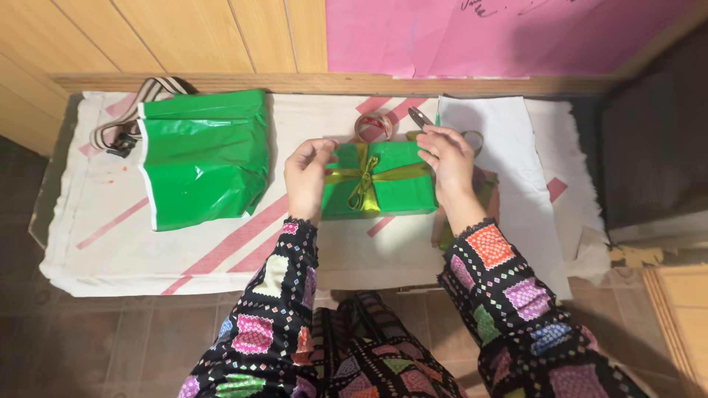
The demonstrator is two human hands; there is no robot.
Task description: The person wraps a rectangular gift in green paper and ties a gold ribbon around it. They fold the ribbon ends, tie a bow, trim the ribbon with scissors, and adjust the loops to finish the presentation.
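White cloth with pink stripes covers the bench (221, 258). Well left of the fingers: folded green wrapping sheet (203, 158). Between both hands: green gift box (394, 193), shut, contents hidden, tied with gold-green ribbon (363, 179). Left hand (308, 177) pinches the ribbon end; right hand (446, 158) steadies the box's corner, fingers curled. Judgement: keep the ribbon taut and centred. Just beyond the fingers: tape roll (373, 125).

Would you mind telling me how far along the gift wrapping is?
The box is already covered in green paper, with gold ribbon crossed and knotted on top. Left hand and right hand hold its ends. Spare green paper, a tape roll and scissors lie out.
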